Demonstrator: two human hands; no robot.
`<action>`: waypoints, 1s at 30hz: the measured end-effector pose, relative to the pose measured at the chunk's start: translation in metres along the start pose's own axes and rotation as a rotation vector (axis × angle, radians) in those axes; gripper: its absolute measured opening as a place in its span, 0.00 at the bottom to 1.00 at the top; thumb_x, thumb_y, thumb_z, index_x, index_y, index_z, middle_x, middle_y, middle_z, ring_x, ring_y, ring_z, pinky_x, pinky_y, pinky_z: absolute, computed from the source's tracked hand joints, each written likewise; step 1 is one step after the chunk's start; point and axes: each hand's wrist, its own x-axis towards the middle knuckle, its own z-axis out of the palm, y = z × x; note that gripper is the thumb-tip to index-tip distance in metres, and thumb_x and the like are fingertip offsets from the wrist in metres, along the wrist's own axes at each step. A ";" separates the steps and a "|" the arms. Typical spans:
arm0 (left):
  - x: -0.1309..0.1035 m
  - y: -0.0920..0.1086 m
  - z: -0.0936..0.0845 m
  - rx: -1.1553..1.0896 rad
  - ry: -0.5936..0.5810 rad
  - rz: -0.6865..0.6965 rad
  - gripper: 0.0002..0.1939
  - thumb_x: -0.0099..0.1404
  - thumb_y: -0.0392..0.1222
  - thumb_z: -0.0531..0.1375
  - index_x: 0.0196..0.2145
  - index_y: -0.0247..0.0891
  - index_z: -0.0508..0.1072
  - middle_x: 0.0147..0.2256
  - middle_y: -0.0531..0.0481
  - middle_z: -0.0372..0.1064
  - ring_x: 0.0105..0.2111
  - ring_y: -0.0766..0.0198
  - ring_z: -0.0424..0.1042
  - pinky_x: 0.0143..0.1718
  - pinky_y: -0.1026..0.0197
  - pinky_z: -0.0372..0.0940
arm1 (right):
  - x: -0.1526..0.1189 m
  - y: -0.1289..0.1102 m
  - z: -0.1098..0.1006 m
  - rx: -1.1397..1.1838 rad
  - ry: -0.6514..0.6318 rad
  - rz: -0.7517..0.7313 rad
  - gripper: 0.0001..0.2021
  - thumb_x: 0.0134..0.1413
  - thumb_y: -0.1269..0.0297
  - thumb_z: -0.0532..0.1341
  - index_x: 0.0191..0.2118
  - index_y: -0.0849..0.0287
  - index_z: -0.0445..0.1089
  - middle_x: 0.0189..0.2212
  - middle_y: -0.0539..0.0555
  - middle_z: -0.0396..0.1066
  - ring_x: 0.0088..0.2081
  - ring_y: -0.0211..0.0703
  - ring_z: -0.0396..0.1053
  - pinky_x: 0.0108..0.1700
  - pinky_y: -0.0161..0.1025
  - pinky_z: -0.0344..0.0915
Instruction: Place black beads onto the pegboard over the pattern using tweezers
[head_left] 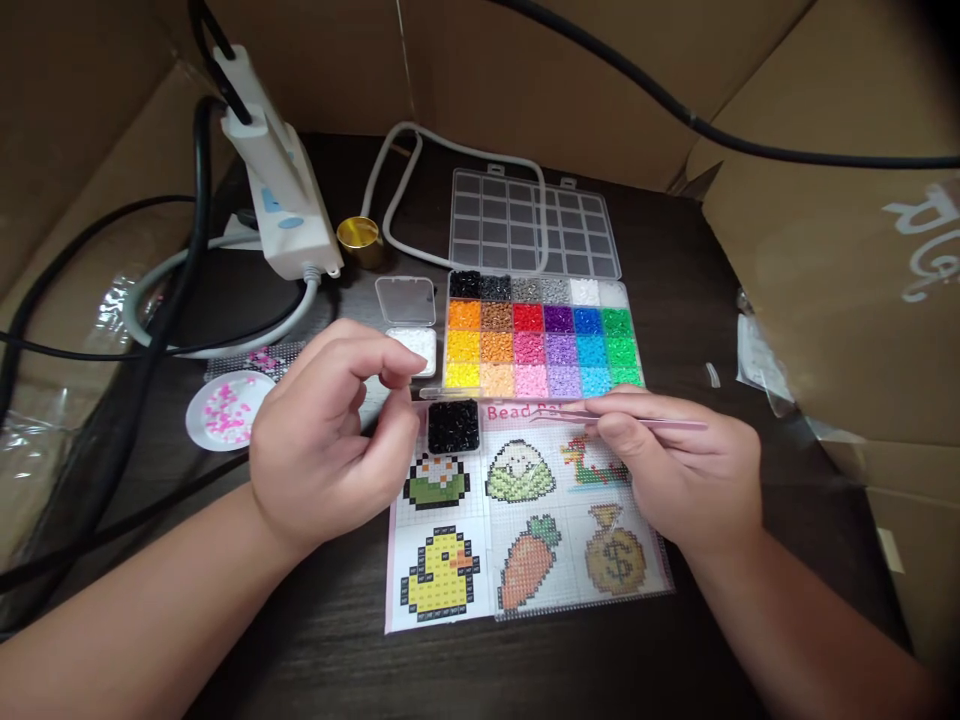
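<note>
My right hand (679, 460) pinches a pair of pink tweezers (679, 425), their tips pointing left over the title of a printed bead pattern sheet (442, 510). My left hand (337, 430) hangs with loosely curled fingers, a gap between thumb and index finger; I see nothing held there. Just right of it sits a small box of black beads (453, 428) on the sheet's top edge. Beyond its fingertips stands a small lidded box of white beads (412, 350), lid up. A clear pegboard (570, 590) covers the carrot and money bag patterns.
A sectioned bead case (544, 345) in many colours lies behind the sheet, its clear lid (534, 225) folded back. At left are a white dish of pink and white beads (225, 410), a gold cup (360, 238), a power strip (281, 190) and black cables (199, 200). Cardboard walls (825, 300) surround the table.
</note>
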 end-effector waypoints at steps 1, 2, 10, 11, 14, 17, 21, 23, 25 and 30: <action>0.000 0.000 0.000 -0.006 0.004 0.001 0.21 0.50 0.21 0.59 0.40 0.40 0.70 0.32 0.50 0.66 0.33 0.61 0.69 0.29 0.56 0.63 | 0.001 0.000 0.001 -0.006 0.011 -0.014 0.09 0.55 0.72 0.64 0.37 0.49 0.79 0.26 0.48 0.79 0.29 0.41 0.77 0.26 0.35 0.73; 0.000 0.000 0.000 -0.010 0.004 -0.005 0.21 0.51 0.22 0.59 0.40 0.40 0.70 0.32 0.50 0.66 0.33 0.61 0.69 0.30 0.56 0.63 | 0.001 0.000 0.001 -0.010 0.023 -0.026 0.10 0.55 0.72 0.64 0.37 0.49 0.79 0.26 0.48 0.78 0.29 0.41 0.77 0.27 0.36 0.73; -0.001 0.002 0.002 -0.023 0.030 0.007 0.18 0.53 0.24 0.59 0.39 0.42 0.69 0.32 0.50 0.66 0.32 0.62 0.68 0.31 0.56 0.65 | 0.003 -0.007 0.007 0.008 0.102 -0.036 0.08 0.53 0.71 0.66 0.37 0.50 0.79 0.28 0.49 0.80 0.32 0.42 0.78 0.33 0.38 0.75; -0.001 0.002 0.003 -0.020 0.038 0.008 0.18 0.53 0.24 0.59 0.39 0.42 0.70 0.32 0.50 0.66 0.31 0.62 0.68 0.31 0.56 0.65 | 0.003 -0.009 0.008 0.011 0.111 -0.033 0.08 0.53 0.71 0.66 0.37 0.50 0.78 0.29 0.49 0.80 0.32 0.41 0.78 0.34 0.38 0.75; -0.002 0.003 0.003 0.001 0.042 0.004 0.18 0.54 0.25 0.59 0.39 0.44 0.69 0.32 0.51 0.66 0.31 0.63 0.68 0.31 0.56 0.65 | 0.002 -0.014 0.011 0.016 0.130 -0.040 0.07 0.53 0.70 0.67 0.37 0.51 0.79 0.30 0.49 0.80 0.32 0.41 0.78 0.35 0.38 0.75; -0.002 0.004 0.002 0.001 0.025 0.001 0.19 0.54 0.25 0.59 0.40 0.45 0.69 0.32 0.51 0.66 0.32 0.63 0.68 0.31 0.56 0.65 | 0.002 -0.017 0.015 0.015 0.143 -0.060 0.07 0.52 0.70 0.67 0.36 0.52 0.79 0.29 0.49 0.80 0.32 0.41 0.78 0.34 0.37 0.75; -0.001 0.005 0.000 0.015 0.030 0.002 0.19 0.54 0.25 0.59 0.40 0.45 0.69 0.32 0.51 0.66 0.31 0.63 0.68 0.28 0.56 0.63 | 0.003 -0.016 0.018 0.048 0.167 -0.038 0.06 0.52 0.71 0.67 0.36 0.54 0.79 0.29 0.49 0.80 0.31 0.39 0.77 0.33 0.35 0.75; -0.001 0.006 0.000 0.025 0.036 0.000 0.19 0.53 0.25 0.59 0.40 0.45 0.69 0.31 0.51 0.66 0.31 0.63 0.68 0.27 0.56 0.62 | 0.004 -0.016 0.018 0.067 0.175 -0.022 0.05 0.53 0.71 0.66 0.36 0.55 0.79 0.29 0.49 0.80 0.30 0.38 0.77 0.32 0.33 0.74; 0.000 0.006 0.000 0.023 0.038 -0.001 0.20 0.52 0.24 0.59 0.40 0.44 0.70 0.31 0.51 0.66 0.30 0.62 0.67 0.27 0.56 0.61 | 0.004 -0.016 0.017 0.073 0.178 -0.012 0.05 0.53 0.71 0.66 0.36 0.56 0.79 0.28 0.49 0.80 0.30 0.37 0.77 0.32 0.32 0.74; 0.000 0.004 -0.001 0.016 0.037 -0.001 0.20 0.50 0.24 0.60 0.40 0.42 0.70 0.31 0.49 0.66 0.28 0.63 0.66 0.25 0.55 0.60 | 0.004 -0.014 0.016 0.066 0.171 0.001 0.04 0.52 0.70 0.66 0.34 0.56 0.79 0.29 0.50 0.80 0.32 0.39 0.77 0.33 0.34 0.75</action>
